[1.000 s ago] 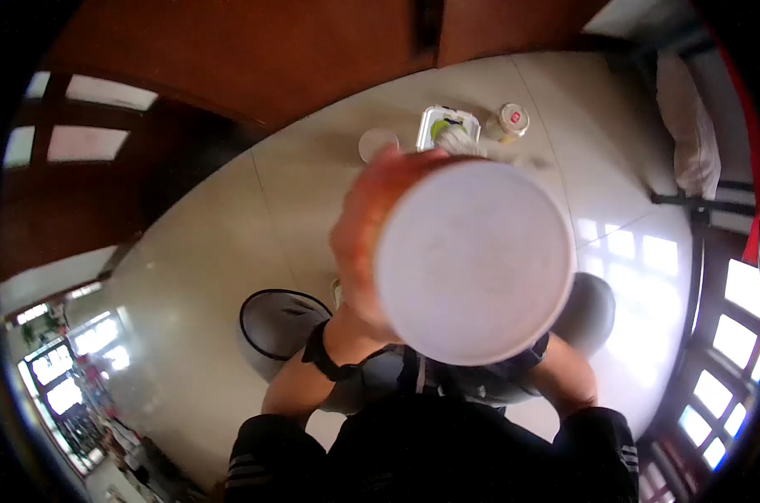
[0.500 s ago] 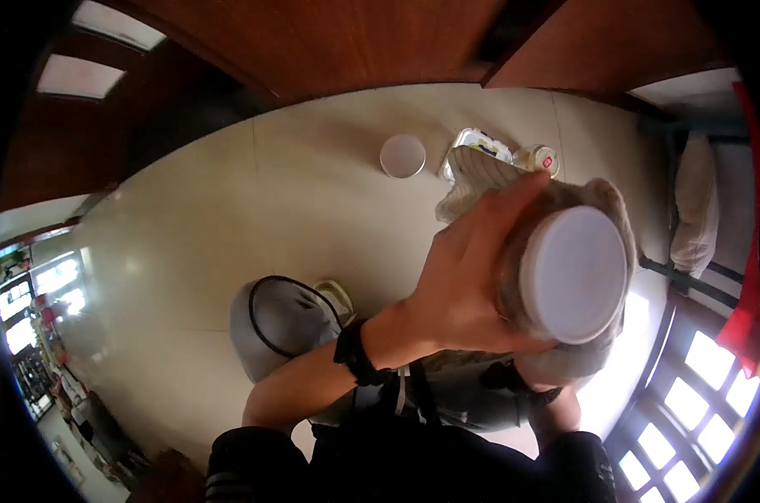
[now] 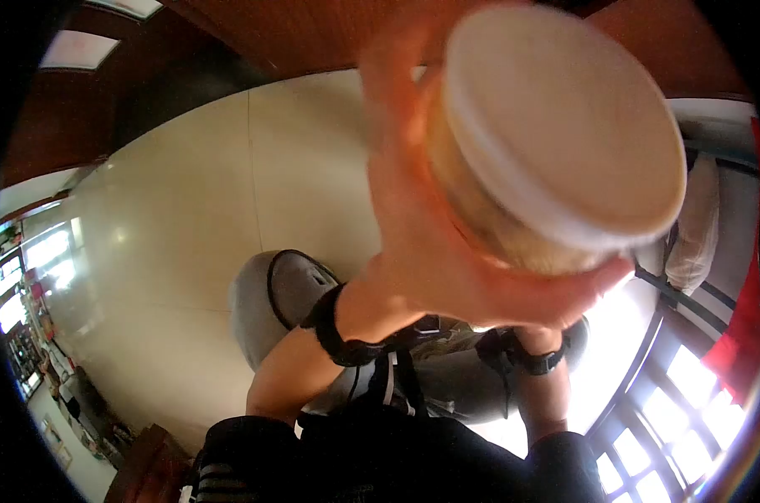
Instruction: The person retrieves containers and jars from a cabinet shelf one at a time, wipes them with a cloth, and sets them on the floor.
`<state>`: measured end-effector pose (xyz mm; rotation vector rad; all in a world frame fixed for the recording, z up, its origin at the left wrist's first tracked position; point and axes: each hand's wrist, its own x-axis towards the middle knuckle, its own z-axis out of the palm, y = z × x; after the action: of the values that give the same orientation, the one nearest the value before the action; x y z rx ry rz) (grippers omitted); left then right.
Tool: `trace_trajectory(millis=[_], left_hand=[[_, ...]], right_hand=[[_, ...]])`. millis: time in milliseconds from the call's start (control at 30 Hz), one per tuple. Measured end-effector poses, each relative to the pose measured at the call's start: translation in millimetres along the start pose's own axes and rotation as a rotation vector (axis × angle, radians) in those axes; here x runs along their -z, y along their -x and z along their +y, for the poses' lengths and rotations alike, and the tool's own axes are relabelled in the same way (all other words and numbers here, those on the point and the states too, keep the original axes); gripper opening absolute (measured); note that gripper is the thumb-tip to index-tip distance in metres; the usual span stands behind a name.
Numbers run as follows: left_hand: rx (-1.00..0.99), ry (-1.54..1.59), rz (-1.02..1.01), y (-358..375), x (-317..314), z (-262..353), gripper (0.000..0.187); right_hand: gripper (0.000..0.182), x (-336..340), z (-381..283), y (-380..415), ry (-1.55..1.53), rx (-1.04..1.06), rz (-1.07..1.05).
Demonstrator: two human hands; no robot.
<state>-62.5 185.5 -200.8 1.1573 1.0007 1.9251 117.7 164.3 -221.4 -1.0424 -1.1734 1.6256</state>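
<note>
A jar [image 3: 556, 126] with a broad white lid and a see-through, yellowish side fills the upper right of the view, close to the camera and tilted. My left hand [image 3: 430, 226], blurred, is wrapped round its side. My right wrist [image 3: 537, 339] with a dark watch shows below the jar. The fingers of my right hand are hidden behind my left hand and the jar, so what they hold cannot be made out.
My bent knee in grey trousers [image 3: 271, 289] is over the pale tiled floor [image 3: 170, 251]. Brown wooden panels [image 3: 305, 33] stand at the top. To the right are a rack with a pale cushion [image 3: 696, 226], a red cloth [image 3: 739, 339] and bright windows.
My left hand has raised the jar up and nearer the camera, and it looks larger. The striped cloth, white cup, tray and small jar seen before are now out of sight.
</note>
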Motion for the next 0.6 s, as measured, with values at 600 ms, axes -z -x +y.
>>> trace_trajectory(millis=[600], left_hand=[[-0.197, -0.503, -0.286, 15, -18, -2, 0.100]], right_hand=[[0.056, 25, -22, -33, 0.133, 0.415, 0.002]])
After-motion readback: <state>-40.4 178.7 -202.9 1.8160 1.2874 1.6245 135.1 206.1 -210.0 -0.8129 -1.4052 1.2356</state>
